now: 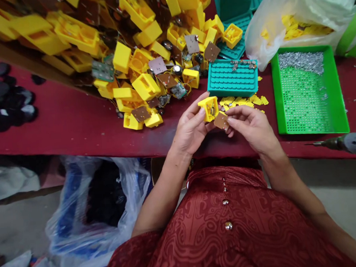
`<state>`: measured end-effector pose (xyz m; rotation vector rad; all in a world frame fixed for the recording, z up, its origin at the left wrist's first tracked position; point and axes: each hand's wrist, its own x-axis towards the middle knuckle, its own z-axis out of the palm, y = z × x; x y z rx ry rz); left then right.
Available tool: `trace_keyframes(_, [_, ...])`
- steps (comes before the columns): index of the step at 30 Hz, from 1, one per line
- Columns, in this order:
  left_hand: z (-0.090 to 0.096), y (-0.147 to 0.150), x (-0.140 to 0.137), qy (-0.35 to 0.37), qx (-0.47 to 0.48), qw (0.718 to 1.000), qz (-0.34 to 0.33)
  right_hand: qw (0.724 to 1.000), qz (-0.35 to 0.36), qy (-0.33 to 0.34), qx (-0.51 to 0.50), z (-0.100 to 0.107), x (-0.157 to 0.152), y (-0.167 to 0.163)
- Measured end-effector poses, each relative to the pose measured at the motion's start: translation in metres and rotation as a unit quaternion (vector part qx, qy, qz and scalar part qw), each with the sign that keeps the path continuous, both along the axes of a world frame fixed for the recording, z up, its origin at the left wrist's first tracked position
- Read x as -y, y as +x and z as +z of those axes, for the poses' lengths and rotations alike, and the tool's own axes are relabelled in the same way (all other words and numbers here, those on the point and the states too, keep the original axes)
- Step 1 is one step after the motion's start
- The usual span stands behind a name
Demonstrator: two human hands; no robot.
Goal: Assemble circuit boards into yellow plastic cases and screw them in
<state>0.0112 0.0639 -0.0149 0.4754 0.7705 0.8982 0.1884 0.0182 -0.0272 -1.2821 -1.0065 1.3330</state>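
Observation:
My left hand grips a yellow plastic housing, its open side turned toward my right hand. Between the fingers of my right hand is a small brown circuit board, held tilted just below and right of the housing. Inside the housing some small parts show, too small to name. Flat yellow plastic pieces lie on the table just beyond my fingers. Behind them stands a teal tray with rows of round pockets and a few small metal discs at its upper right.
A large heap of yellow housings with wired boards spreads at the upper left. At right are a green basket of small metal pieces, a plastic bag and an electric screwdriver. Black round parts lie far left; a lined blue crate stands below.

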Motion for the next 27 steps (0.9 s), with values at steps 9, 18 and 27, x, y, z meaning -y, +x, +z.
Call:
trace_keyframes(9, [0.000,0.010,-0.003,-0.100,0.032,0.994,0.002,0.992,-0.010,0.093,0.084,0.013,0.006,-0.001])
trace_keyframes(18, [0.000,0.018,0.005,-0.048,0.003,0.999,-0.017,0.914,-0.141,0.248,0.288,0.005,0.000,0.003])
trace_keyframes(27, [-0.003,0.021,0.011,0.009,-0.013,1.000,-0.009,0.807,-0.114,0.375,0.442,0.007,-0.015,-0.012])
